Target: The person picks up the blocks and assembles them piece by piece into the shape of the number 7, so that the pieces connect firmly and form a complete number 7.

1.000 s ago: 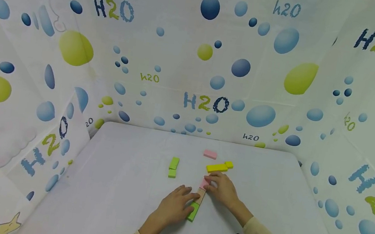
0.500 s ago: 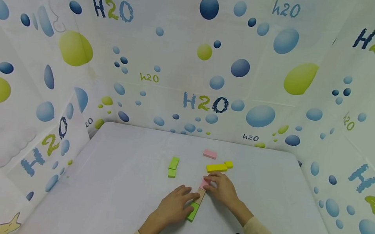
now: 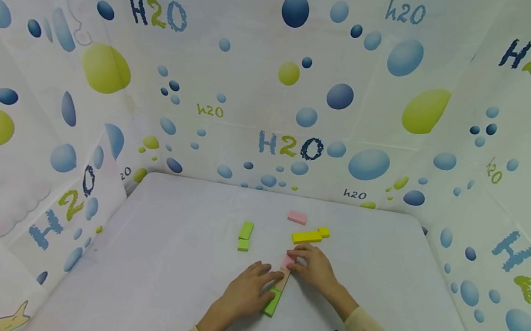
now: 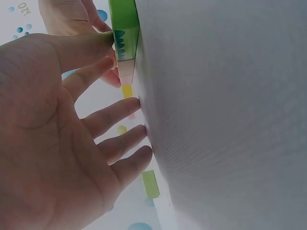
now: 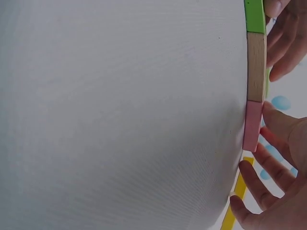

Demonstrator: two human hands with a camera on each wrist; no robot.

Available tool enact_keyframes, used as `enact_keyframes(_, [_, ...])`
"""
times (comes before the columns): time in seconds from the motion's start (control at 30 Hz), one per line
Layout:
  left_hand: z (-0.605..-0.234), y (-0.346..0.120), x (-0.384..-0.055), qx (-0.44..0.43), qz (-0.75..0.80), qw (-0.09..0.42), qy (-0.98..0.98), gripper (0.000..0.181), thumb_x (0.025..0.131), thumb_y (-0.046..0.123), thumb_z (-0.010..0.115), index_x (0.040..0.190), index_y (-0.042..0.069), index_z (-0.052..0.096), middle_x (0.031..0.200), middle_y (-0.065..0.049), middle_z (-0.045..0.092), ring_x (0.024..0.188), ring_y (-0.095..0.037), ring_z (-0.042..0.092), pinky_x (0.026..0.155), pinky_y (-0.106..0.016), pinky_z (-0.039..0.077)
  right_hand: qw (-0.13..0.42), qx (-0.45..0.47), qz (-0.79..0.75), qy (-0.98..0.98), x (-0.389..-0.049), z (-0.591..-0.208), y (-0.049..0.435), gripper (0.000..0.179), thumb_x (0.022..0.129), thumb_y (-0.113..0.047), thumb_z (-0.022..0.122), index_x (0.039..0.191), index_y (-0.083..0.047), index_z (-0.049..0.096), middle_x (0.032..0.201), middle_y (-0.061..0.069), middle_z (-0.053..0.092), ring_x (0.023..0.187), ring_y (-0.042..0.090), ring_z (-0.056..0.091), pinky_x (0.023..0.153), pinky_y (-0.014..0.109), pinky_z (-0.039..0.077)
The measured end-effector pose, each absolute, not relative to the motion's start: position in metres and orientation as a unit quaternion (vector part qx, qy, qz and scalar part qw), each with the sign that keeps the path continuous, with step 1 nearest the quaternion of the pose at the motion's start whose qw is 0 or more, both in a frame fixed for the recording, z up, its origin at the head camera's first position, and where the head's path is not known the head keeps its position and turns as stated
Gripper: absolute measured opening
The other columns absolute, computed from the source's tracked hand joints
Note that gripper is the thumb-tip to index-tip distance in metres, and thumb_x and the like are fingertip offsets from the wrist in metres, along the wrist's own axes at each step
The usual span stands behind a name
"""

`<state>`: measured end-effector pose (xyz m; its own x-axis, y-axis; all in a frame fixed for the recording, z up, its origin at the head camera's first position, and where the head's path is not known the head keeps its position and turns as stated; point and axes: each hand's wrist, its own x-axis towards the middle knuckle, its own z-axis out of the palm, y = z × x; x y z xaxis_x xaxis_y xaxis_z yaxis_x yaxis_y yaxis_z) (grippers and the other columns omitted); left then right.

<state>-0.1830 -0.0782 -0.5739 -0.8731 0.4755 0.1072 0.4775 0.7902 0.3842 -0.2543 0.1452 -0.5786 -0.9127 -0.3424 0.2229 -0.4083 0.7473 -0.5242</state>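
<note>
A row of three flat blocks lies end to end on the white table: a green block [image 3: 270,307] nearest, a plain wooden block [image 3: 282,281] in the middle, a pink block [image 3: 287,261] farthest. My left hand [image 3: 246,292] is on the row's left side, its thumb touching the green block and its index fingertip at the wooden one; the other fingers are spread. My right hand [image 3: 316,268] holds the pink block between thumb and fingers. In the right wrist view, the pink block [image 5: 253,125] meets the wooden block [image 5: 256,67] end to end.
Beyond the right hand lie a long yellow block [image 3: 306,237] and a small yellow block [image 3: 324,232]. A second pink block [image 3: 297,217] is farther back. To the left sit a longer green block [image 3: 247,230] and a short green block [image 3: 243,245]. Patterned sheets [image 3: 242,73] enclose the table.
The row of three blocks has slid very slightly toward the person. Both hands stay almost in the same place.
</note>
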Motion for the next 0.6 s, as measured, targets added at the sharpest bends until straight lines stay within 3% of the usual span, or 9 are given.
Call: enact_keyframes(0.6, [-0.5716, -0.0776, -0.1824, -0.252, -0.200, 0.003, -0.947, 0.043, 0.099, 0.029, 0.069, 0.141, 0.022, 0.065, 0.144, -0.014, 0.060, 0.140, -0.040, 0.051, 0.112, -0.054, 0.046, 0.056, 0.202, 0.300, -0.931, -0.2492, -0.5796, 0.1452, 0.036, 0.085, -0.023, 0.087, 0.118, -0.010, 0.080, 0.117, 0.005, 0.073, 0.114, 0.029, 0.066, 0.103, 0.052, 0.053])
